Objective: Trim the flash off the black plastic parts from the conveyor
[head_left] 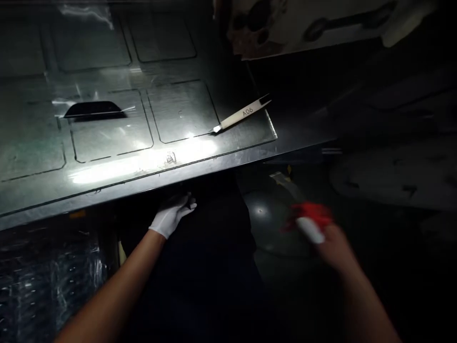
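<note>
My left hand point(173, 213), in a white glove, is below the front edge of the table, against dark clothing. Its fingers are bent in towards the thumb; whatever may be between them is lost in the dark. Out to the right, my right hand point(311, 221) is smeared by motion, in a red and white glove. Its fingers look closed on a pale, see-through strip point(287, 183) that sticks out up and left. On the table lies a white-handled craft knife point(243, 116) marked A06, blade pointing left. Farther left rests a black, curved-topped piece point(95, 110).
The shiny table mat point(182, 112) bears dark rounded rectangle outlines. A pale machine part point(314, 28) overhangs at the upper right. Clear plastic wrapping point(53, 281) covers things at the lower left. Dark floor shows below the table's right end.
</note>
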The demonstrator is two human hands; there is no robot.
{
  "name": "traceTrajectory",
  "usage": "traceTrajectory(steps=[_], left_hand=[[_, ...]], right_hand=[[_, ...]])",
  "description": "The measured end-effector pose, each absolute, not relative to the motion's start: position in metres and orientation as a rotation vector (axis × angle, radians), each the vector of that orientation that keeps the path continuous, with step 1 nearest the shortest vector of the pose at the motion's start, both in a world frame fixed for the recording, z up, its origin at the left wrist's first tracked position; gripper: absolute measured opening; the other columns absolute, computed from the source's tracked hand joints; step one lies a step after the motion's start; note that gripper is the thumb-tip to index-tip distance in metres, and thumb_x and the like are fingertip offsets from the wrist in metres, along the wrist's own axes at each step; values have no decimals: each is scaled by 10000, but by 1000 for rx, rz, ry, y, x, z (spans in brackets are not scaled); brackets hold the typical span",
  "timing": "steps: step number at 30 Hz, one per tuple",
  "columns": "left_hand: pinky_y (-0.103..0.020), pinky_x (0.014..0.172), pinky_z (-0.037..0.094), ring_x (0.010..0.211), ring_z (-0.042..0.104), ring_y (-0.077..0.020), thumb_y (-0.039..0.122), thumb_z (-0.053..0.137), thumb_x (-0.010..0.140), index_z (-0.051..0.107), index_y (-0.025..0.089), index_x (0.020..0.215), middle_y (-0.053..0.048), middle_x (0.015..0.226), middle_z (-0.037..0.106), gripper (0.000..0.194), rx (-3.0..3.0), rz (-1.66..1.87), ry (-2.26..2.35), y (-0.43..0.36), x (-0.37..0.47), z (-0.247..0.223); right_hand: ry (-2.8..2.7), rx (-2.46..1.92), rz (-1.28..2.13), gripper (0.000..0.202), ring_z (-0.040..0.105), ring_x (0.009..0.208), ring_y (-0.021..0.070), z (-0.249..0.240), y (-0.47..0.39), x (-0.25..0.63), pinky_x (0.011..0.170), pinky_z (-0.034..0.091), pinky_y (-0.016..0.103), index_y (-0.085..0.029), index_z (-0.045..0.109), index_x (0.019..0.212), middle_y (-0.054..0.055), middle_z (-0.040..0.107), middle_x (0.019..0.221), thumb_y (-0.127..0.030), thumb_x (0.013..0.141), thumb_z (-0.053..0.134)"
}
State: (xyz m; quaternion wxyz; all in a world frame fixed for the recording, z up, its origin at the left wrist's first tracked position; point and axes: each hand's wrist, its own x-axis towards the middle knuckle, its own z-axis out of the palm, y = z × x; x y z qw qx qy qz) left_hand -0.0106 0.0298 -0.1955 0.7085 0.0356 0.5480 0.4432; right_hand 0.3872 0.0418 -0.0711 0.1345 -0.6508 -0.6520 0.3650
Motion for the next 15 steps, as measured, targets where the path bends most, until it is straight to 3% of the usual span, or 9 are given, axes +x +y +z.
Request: traceTrajectory(steps=[2,4,8,15], left_hand=[[-431,890,620,1016,709,-216,238,706,951,680,143,1137,-72,1126,716,211,46,997,1195,29,-11,-212],[-435,892,621,1040,703,-225,246,707,951,673,141,1151,-78,1144,707,229,41,1007,1188,29,-11,-220],[-439,890,619,1048,698,-230,294,693,965,663,144,1181,-89,1176,699,264,68,1018,1224,28,-13,-225],[-465,912,604,1071,687,-243,384,660,985,640,158,1257,-105,1233,681,355,220,939,1314,31,-16,-234]], right_hand=[[-2120,-1909,1355,439,753,964,308,-80,21,360,812,574,419,-300,713,1194,95,767,1194,-641,970,552],[-2202,-1997,1525,455,750,884,285,-92,13,325,761,559,396,-305,663,1244,54,777,1061,-652,981,533],[-2289,-2121,1458,466,701,734,274,-98,22,275,632,476,355,-265,587,1174,31,713,821,-677,1008,444],[-2425,-2142,1408,490,693,737,259,-81,41,261,638,461,334,-275,573,1160,24,707,846,-715,989,442]])
